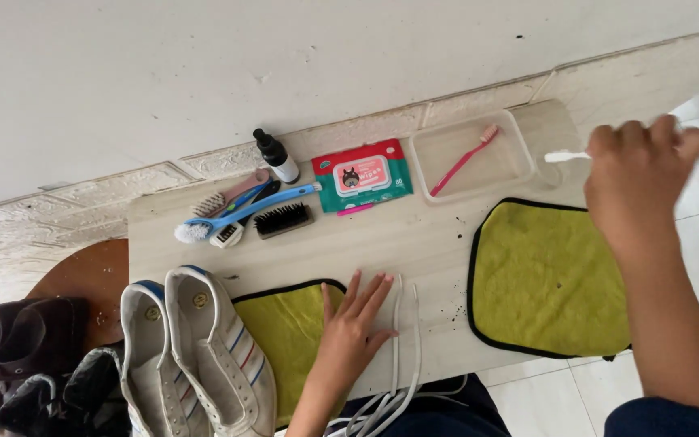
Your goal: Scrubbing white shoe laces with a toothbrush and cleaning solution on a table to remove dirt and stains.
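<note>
Two yellow-green cloths [552, 279] edged in black lay on a pale wood-grain tabletop [414, 235], beside white laces [402, 356] and a pair of white sneakers [204, 356] striped in blue and red. A red toothbrush [463, 160] sat in a clear tray [519, 133], near a teal-and-coral wipes packet [362, 174], a blue-handled brush [244, 214], a black-bristled brush [282, 219] and a black-capped white bottle [277, 156].

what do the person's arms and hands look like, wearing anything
Both hands are bare: no gloves, rings or watch that can be seen. The left hand and its forearm are uncovered as far as the picture shows. The right hand and forearm are also bare, with the edge of a dark blue sleeve near the elbow.
</note>
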